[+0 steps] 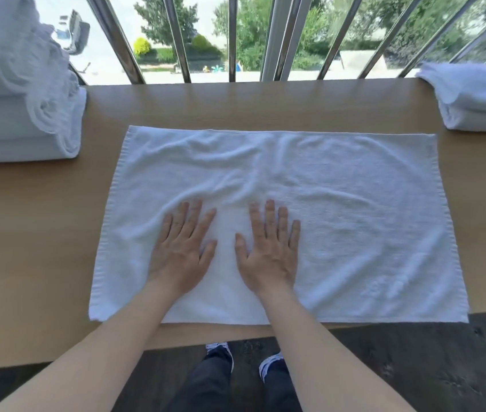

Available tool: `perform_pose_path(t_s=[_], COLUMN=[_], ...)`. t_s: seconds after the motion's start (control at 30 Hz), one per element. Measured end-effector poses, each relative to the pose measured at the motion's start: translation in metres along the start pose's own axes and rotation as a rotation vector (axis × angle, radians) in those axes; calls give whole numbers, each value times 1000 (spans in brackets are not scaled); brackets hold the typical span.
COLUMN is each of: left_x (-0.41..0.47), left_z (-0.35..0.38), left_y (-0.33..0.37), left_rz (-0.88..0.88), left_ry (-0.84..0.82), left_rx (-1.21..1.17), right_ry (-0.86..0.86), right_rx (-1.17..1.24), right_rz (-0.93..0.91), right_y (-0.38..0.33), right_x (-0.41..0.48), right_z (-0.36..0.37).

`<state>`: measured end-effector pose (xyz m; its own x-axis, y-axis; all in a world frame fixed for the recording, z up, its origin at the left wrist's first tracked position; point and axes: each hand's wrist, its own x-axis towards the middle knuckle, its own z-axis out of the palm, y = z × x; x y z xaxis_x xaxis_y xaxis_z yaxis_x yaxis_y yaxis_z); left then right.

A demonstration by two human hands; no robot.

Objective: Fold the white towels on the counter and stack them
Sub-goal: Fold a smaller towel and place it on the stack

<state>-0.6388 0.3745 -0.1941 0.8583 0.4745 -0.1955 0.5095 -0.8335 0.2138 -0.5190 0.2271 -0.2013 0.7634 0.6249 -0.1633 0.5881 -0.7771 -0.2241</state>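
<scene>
A white towel [354, 209] lies spread flat across the wooden counter [36, 233], with soft wrinkles near its far edge. My left hand [180, 248] rests palm down on the towel's left-centre part, fingers apart. My right hand [268, 248] lies flat beside it, a little to the right, fingers spread too. Neither hand grips the cloth. A tall pile of white towels [18, 114] stands at the far left of the counter. A smaller stack of folded white towels [476, 99] sits at the far right.
Metal window bars [277, 37] rise right behind the counter's far edge. The counter's near edge runs just below the towel, with dark floor [414, 367] and my shoes beneath it.
</scene>
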Motion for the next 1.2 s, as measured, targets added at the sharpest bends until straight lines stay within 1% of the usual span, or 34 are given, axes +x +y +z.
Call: perform_pose_path(t_s=[0.17,0.27,0.33,0.37,0.4,0.5,0.53,0.6,0.67,0.7,0.83,0.9,1.0,1.07,1.1,1.17,1.2], left_x=[7,13,18,22,26,43,50,66,85,96,137,150,155,143,131,95,74], left_z=[-11,-18,-23,-24,-26,-22,-19,-13,-13,-16,-31,-37,-42,-42,-39,-25,-16], left_y=[-44,-68,-69,-63,-54,-13,-2,6,-2,-11,-53,-68,-63,-38,-23,5,13], left_rz=[-59,-142,-206,-209,-166,115,183,236,220,185,-3,-89,-163,-126,-63,60,83], left_ry=[-3,6,14,33,61,97,71,3,-13,-4,46,39,25,55,70,75,68], left_rx=[-19,-35,-79,-101,-115,-102,-85,-13,48,51,17,32,-23,-139,-177,-157,-124], right_ry=[-12,-18,-20,-15,-9,10,15,30,46,55,74,81,85,86,88,85,82], right_rx=[-9,-20,-27,-28,-28,-36,-40,-38,-43,-44,-35,-38,-38,-40,-40,-42,-43], right_rz=[9,10,9,7,7,5,3,2,-6,-17,-41,-41,-30,-30,-26,-17,-17], right_y=[-1,-1,0,0,-1,-1,-1,-1,-1,0,1,1,0,0,-1,-1,-1], right_x=[2,2,3,3,3,4,4,3,3,3,5,5,6,6,6,7,7], right_z=[-2,-1,-1,0,0,1,1,2,3,4,5,5,4,4,4,4,4])
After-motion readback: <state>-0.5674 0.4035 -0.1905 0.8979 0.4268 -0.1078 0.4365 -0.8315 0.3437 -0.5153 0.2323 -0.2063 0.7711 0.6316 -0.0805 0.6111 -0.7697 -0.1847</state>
